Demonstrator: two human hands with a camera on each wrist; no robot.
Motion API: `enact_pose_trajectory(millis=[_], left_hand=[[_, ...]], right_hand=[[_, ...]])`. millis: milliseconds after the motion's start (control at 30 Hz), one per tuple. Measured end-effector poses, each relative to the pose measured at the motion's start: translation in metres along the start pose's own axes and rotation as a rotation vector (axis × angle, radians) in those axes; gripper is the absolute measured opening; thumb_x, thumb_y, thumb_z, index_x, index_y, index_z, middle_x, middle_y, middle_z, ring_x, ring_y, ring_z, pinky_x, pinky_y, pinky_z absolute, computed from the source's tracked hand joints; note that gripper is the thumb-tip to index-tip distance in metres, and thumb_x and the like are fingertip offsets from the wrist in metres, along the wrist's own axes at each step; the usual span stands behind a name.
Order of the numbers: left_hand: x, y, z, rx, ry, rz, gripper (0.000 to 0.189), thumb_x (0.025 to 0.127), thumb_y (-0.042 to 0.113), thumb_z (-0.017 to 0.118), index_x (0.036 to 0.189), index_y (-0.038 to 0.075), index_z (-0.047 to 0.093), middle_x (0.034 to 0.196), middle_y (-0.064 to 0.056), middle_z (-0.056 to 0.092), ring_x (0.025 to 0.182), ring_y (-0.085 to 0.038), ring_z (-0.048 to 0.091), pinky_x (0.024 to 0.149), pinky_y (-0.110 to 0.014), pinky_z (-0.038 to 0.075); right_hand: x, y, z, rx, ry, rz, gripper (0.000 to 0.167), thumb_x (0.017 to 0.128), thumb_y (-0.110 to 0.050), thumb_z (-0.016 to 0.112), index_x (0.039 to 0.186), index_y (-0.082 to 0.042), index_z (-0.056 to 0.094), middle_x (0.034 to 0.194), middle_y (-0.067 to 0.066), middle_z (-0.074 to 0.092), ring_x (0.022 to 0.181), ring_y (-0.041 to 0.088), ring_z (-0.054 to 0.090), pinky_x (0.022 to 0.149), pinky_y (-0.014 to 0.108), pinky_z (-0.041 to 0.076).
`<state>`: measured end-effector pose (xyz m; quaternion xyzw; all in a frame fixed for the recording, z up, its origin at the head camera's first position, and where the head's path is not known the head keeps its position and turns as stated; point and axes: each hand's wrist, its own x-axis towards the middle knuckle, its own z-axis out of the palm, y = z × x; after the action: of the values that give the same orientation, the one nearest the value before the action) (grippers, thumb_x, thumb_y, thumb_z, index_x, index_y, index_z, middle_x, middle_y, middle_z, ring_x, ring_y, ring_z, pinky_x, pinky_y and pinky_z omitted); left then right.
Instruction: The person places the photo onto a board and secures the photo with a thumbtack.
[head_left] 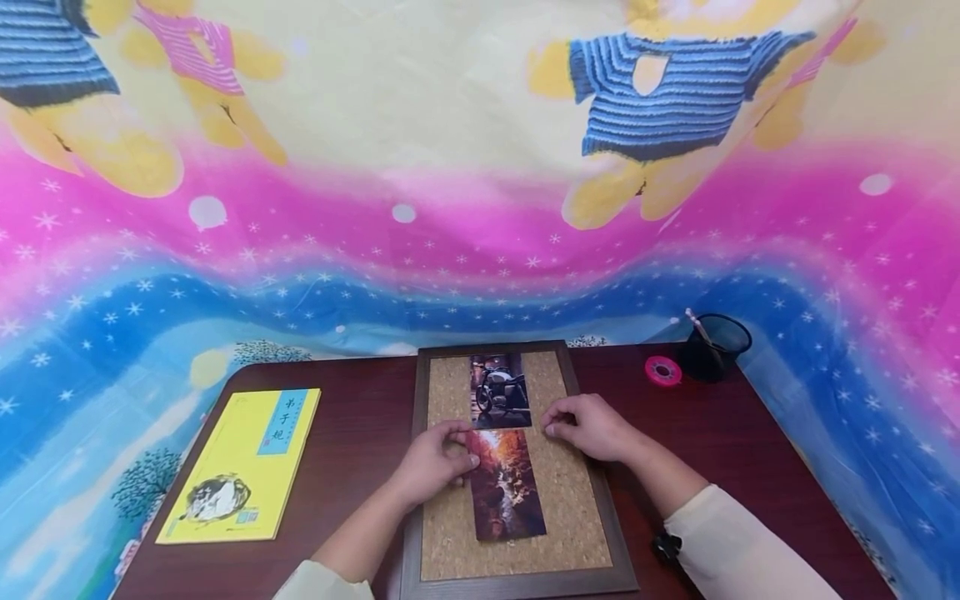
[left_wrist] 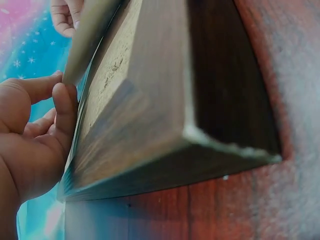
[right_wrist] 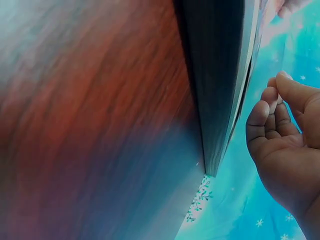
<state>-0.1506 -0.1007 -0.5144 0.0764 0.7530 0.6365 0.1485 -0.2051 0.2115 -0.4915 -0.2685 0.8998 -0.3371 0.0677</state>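
A framed cork board [head_left: 570,517] lies on the table. On it, a photo of a motorcycle [head_left: 501,392] is above a photo of a stream among autumn trees [head_left: 508,487]. My left hand [head_left: 438,458] pinches the upper left corner of the autumn photo between thumb and fingers. In the left wrist view, that photo [left_wrist: 89,40] rises off the cork in a curve. Beside the board's right part, my right hand [head_left: 592,427] hovers near the photos' meeting edges. Its thumb and index tips [right_wrist: 280,80] come together; I cannot tell whether anything thin is between them.
A yellow book [head_left: 247,450] lies on the left of the dark red table [head_left: 360,433]. At the back right are a pink tape roll [head_left: 663,371] and a black mesh pen holder [head_left: 712,354] with a pen. A patterned cloth [head_left: 450,208] hangs behind the table.
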Motion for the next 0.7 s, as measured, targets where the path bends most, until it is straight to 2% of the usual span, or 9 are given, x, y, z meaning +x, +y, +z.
enact_pose_trajectory(millis=[367,500,567,700], left_hand=[[0.008,-0.001,0.006,0.305,0.047,0.067,0.057,0.083,0.003,0.083,0.136,-0.005,0.061,0.11,-0.012,0.066,0.057,-0.011,0.061,0.052,-0.031,0.056],[0.009,0.002,0.008,0.455,0.092,0.105,0.057,0.079,0.008,0.087,0.131,-0.002,0.066,0.103,-0.006,0.069,0.066,-0.009,0.06,0.066,-0.031,0.056],[0.01,0.003,0.01,0.531,0.119,0.126,0.056,0.077,0.011,0.089,0.128,-0.001,0.068,0.1,-0.003,0.07,0.076,-0.011,0.061,0.077,-0.034,0.054],[0.011,0.005,0.012,0.614,0.143,0.152,0.057,0.076,0.014,0.09,0.126,-0.001,0.07,0.099,-0.002,0.07,0.091,-0.018,0.063,0.088,-0.042,0.053]], right_hand=[[0.013,-0.017,0.008,-0.03,-0.046,-0.04,0.006,0.098,-0.017,0.073,0.099,-0.021,0.078,0.098,-0.012,0.075,0.09,0.005,0.065,0.081,0.033,0.053],[0.02,-0.024,0.012,-0.031,-0.077,-0.041,0.008,0.098,-0.014,0.073,0.099,-0.021,0.077,0.094,-0.012,0.075,0.086,0.006,0.064,0.079,0.032,0.053],[0.023,-0.028,0.014,-0.029,-0.092,-0.035,0.008,0.097,-0.013,0.073,0.099,-0.02,0.077,0.093,-0.012,0.074,0.085,0.006,0.064,0.078,0.033,0.052],[0.028,-0.035,0.019,-0.02,-0.133,-0.005,0.007,0.097,-0.013,0.073,0.098,-0.019,0.076,0.091,-0.013,0.071,0.082,0.007,0.062,0.076,0.033,0.052]])
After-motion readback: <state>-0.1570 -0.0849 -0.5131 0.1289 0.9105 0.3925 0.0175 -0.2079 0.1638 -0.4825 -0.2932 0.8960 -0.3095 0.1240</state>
